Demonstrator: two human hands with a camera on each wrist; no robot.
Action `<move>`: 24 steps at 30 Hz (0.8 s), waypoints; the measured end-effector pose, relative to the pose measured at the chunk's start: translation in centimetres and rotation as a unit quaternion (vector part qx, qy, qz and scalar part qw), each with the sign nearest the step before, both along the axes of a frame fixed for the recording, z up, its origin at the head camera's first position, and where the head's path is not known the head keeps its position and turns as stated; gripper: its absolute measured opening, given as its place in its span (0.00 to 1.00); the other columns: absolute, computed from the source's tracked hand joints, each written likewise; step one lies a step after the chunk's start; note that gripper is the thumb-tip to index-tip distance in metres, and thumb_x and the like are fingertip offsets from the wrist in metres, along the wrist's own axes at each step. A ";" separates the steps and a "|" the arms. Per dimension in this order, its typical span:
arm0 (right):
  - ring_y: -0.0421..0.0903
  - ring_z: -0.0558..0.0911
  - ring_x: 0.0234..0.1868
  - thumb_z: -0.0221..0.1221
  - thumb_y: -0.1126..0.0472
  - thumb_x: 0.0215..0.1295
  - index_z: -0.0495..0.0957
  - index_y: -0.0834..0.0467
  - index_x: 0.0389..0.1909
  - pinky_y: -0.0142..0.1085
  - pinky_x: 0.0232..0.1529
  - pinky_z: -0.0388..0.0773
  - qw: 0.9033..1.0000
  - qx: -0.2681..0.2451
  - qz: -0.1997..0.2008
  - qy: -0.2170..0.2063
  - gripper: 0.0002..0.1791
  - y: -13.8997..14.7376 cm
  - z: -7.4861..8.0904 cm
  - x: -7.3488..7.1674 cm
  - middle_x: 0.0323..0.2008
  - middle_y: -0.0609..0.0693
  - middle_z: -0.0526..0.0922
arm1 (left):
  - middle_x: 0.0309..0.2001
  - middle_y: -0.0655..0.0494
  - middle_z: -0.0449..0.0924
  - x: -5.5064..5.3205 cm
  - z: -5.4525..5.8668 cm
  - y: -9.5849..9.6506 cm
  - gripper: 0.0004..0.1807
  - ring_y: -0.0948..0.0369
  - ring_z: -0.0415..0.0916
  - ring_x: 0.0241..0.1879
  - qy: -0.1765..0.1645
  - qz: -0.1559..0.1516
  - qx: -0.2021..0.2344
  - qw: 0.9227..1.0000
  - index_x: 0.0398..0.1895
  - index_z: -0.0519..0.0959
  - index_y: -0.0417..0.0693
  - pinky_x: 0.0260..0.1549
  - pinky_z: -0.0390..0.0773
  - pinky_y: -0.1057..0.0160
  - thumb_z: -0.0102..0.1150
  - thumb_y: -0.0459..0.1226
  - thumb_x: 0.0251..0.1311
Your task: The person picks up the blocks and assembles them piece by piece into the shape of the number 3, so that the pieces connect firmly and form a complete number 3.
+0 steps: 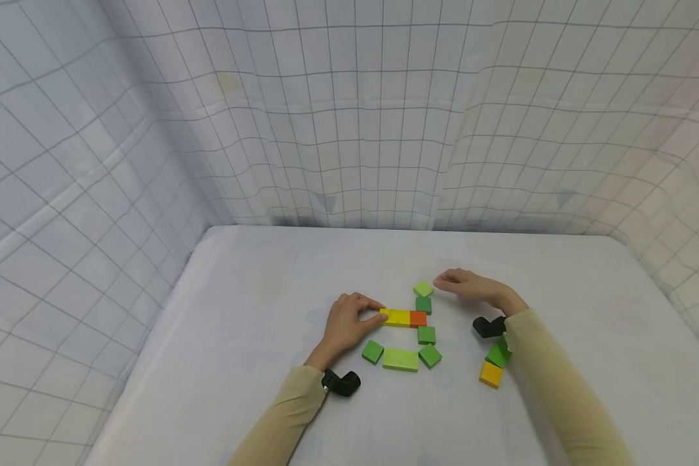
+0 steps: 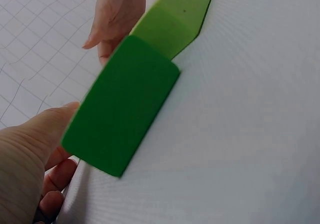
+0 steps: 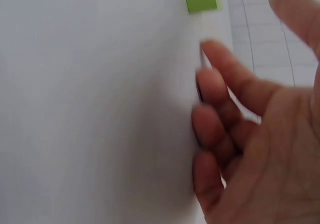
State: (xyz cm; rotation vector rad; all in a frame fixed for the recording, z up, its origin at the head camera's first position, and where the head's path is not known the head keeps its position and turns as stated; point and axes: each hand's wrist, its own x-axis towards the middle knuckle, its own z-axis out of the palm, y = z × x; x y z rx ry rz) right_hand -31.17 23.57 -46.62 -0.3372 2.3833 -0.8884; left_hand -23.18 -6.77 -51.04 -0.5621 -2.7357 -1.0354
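My left hand [image 1: 345,323] holds the left end of a yellow block [image 1: 397,318] between thumb and index finger. An orange-red block [image 1: 418,319] touches that block's right end. Above it stand a dark green block [image 1: 423,305] and a tilted light green block [image 1: 423,288]. My right hand [image 1: 472,286] hovers just right of the light green block, holding nothing, its fingers loosely bent in the right wrist view. Below the orange-red block lies another green block [image 1: 427,334]. In the left wrist view a green block [image 2: 122,106] hides part of the scene.
A long light green block [image 1: 400,360] lies nearer me, between two turned green blocks, left [image 1: 373,351] and right [image 1: 430,355]. Beside my right forearm lie a green block [image 1: 498,354] and a yellow-orange block [image 1: 491,375]. Gridded white cloth [image 1: 373,129] hangs behind the white table [image 1: 239,401].
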 end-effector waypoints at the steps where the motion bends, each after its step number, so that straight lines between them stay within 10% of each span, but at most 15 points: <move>1: 0.56 0.63 0.61 0.49 0.32 0.63 0.69 0.56 0.61 0.55 0.60 0.58 1.000 -0.005 0.009 -0.006 0.36 0.5 0.1 0.1 0.63 0.58 0.64 | 0.37 0.62 0.77 0.0 0.0 0.0 0.13 0.61 0.67 0.36 0.000 0.000 0.000 1.000 0.41 0.85 0.57 0.38 0.64 0.60 0.65 0.51 0.55; 13: 0.51 0.64 0.44 0.67 0.52 0.56 0.75 0.54 0.53 0.37 0.43 0.64 0.991 -0.045 0.122 -0.025 0.24 6.4 1.6 3.4 0.47 0.52 0.70 | 0.37 0.63 0.77 0.0 -0.1 -0.1 0.14 0.62 0.66 0.35 -0.009 0.006 -0.006 1.000 0.41 0.85 0.58 0.38 0.64 0.61 0.64 0.52 0.55; 24: 0.50 0.65 0.50 0.68 0.58 0.54 0.79 0.54 0.42 0.35 0.51 0.61 0.981 -0.096 0.167 -0.001 0.15 8.3 0.8 5.6 0.48 0.52 0.69 | 0.36 0.65 0.77 -0.2 -0.4 -0.1 0.14 0.64 0.66 0.35 -0.003 0.005 -0.012 1.000 0.41 0.85 0.59 0.37 0.64 0.62 0.64 0.53 0.56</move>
